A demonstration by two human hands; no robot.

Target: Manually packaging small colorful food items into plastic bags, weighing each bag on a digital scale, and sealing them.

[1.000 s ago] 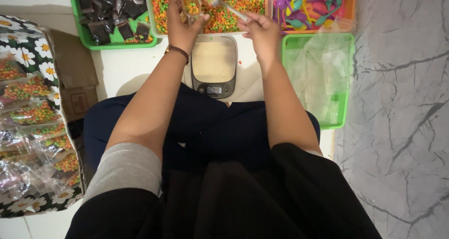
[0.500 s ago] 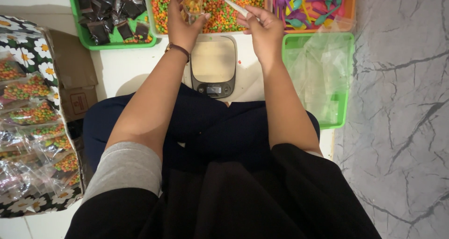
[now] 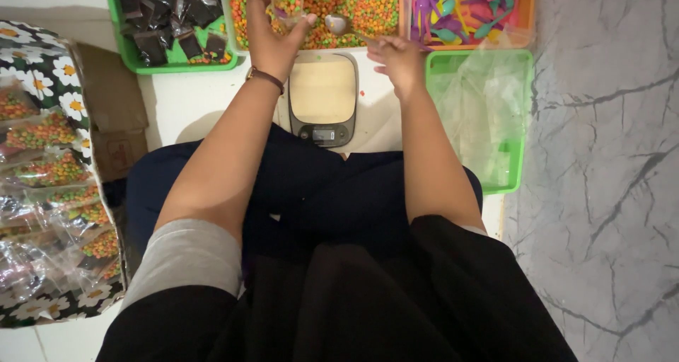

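My left hand [image 3: 272, 40] grips a small clear cup [image 3: 288, 2], upright and partly filled with tiny coloured candy, above the candy tray [image 3: 353, 8]. My right hand [image 3: 399, 58] pinches a metal spoon [image 3: 339, 26]; its handle runs leftward, its bowl just right of the cup. A kitchen scale [image 3: 324, 96] sits bare below both hands. Left, a green tray [image 3: 163, 22] holds dark packets; right, an orange tray [image 3: 467, 8] holds plastic spoons, and a green basket [image 3: 488, 114] clear bags.

Four plastic trays: three green trays [image 3: 520, 121], one orange tray [image 3: 527, 22]. One grey digital kitchen scale [image 3: 323, 96], one metal spoon [image 3: 339, 25], one small clear plastic cup [image 3: 287, 0]
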